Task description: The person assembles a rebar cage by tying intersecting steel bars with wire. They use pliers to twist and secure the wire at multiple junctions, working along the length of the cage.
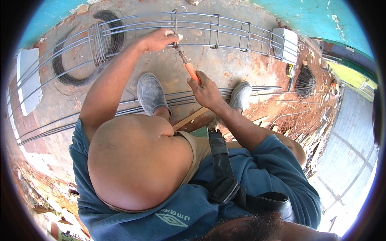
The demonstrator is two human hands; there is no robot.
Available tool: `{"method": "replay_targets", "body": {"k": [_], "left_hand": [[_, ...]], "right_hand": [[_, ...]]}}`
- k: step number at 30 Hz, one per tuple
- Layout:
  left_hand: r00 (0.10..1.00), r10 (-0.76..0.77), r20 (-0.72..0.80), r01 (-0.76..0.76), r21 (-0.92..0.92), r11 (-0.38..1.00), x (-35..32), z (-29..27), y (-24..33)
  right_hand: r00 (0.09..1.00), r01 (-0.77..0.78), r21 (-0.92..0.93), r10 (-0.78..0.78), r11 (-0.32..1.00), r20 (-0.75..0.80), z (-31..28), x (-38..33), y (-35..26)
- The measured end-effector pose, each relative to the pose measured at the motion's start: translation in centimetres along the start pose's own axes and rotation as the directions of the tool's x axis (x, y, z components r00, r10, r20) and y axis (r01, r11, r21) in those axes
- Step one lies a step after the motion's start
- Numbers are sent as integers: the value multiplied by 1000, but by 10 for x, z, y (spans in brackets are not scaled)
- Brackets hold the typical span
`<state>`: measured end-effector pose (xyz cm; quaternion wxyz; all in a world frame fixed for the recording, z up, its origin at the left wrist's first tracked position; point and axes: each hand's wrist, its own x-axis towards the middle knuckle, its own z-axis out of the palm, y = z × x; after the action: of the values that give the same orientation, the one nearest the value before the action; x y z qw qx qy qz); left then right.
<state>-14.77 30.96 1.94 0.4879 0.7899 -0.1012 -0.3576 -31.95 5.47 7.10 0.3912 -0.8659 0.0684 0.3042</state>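
Pincers (189, 67) aslant, tip (179, 49) toward stirrup (175, 24)

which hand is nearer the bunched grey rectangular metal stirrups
Left. The left hand is right of the bunched stirrups; the right hand, holding an orange-handled metal tool, is farther right and lower in view.

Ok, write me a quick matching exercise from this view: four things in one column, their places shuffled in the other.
1. Orange-handled pincers
2. Left hand
3. Coil of dark wire
4. White block

A. Under the right end of the rebar cage
B. On the floor, beside the bunched stirrups
C. Gripped in the right hand
D. At a stirrup along the cage

Pairs: 1-C, 2-D, 3-B, 4-A
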Motion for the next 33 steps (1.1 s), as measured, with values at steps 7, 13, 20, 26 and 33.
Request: {"method": "replay_targets", "body": {"k": [7, 13, 20, 26, 33], "left_hand": [[597, 569, -565, -31, 693, 720, -44, 45, 15], [942, -290, -167, 247, -240, 939, -92, 81, 44], [973, -192, -124, 75, -620, 781, -81, 110, 23], [952, -283, -120, 227, -346, 910, -93, 109, -2], [995, -47, -83, -6, -549, 836, -99, 121, -8]], "right_hand": [[987, -159, -307, 151, 938, -49, 0, -12, -34], [991, -130, -307, 127, 943, -30, 0, -1, -22], [996, -78, -247, 63, 966, -67, 13, 9, 2], [982, -185, 33, 184, 982, 38, 26, 12, 52], [762, 162, -656, -516, 737, -392, 15, 10, 68]]}}
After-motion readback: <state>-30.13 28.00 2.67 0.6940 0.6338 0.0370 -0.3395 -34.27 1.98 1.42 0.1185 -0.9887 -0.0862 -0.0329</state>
